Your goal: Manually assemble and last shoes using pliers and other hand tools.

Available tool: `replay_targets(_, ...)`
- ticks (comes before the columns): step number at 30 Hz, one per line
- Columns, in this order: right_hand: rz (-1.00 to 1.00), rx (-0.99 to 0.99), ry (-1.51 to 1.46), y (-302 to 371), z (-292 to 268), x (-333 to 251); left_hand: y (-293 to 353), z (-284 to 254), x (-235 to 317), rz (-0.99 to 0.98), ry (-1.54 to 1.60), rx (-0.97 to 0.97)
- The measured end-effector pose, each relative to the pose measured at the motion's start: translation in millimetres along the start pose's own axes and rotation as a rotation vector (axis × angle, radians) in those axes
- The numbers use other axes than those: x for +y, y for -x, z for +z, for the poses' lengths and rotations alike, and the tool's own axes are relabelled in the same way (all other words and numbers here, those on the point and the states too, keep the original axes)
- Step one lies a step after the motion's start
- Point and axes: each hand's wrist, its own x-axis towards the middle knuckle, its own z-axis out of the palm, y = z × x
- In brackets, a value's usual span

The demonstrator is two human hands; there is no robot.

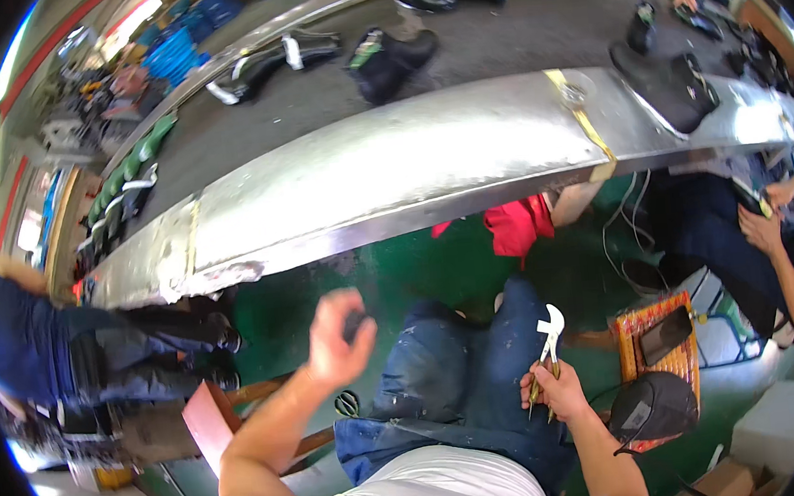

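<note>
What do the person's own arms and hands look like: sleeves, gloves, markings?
The ungloved left hand and ungloved right hand show no watch or bracelet. Both forearms are uncovered; the white fabric top leaves the left arm bare to the shoulder.

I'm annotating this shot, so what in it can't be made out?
All in the head view:
Dark object in the left hand: blur and fingers obscure what it is.
Pliers: the right hand covers part of the handles.
Red cloth: the metal ledge hides its top.
</note>
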Motion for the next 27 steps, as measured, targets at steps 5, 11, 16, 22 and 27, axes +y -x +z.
replay_targets(5,-0.145,-0.042,0.420,52.2,4.1,-21.8,200.0,-13.7,36.2,-0.744,-0.086,-0.317)
replay_targets(11,-0.187,-0.124,1.186,125.8,7.0,2.5,258.4,-38.2,77.9,-0.679,0.029,-0.356)
replay_targets(16,-0.197,-0.112,1.300,148.4,-2.3,44.0,273.0,-35.4,71.3,-0.406,-0.081,-0.381)
replay_targets(22,-0.292,0.037,1.316,167.1,5.0,59.5,263.2,-59.9,86.1,-0.591,0.188,-0.650)
replay_targets(27,-0.280,-0.048,1.331,167.1,-5.5,69.1,251.1,-79.3,87.9,-0.630,0.400,-0.702)
